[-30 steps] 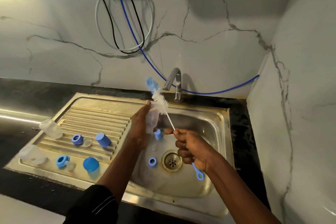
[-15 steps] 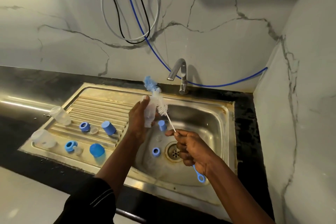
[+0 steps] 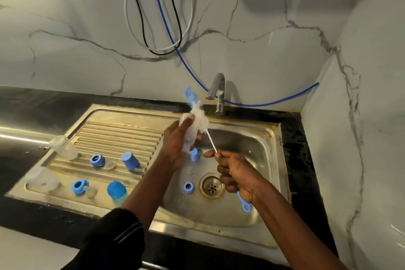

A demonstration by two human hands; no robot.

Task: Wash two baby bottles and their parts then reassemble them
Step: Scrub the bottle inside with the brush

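Left hand (image 3: 175, 147) with bottle (image 3: 188, 138) and right hand (image 3: 236, 171) with brush (image 3: 200, 121), now slightly nearer the tap (image 3: 219, 94).

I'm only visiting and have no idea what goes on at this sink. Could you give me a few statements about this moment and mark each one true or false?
1. The left hand holds a clear bottle over the sink. True.
2. The right hand is empty. False: it grips the handle of a brush.
3. A blue ring lies in the sink beside the drain. True.
4. Water pours from the tap. False: no stream shows below it.
5. The draining board is bare. False: blue caps and other bottle parts lie on it.
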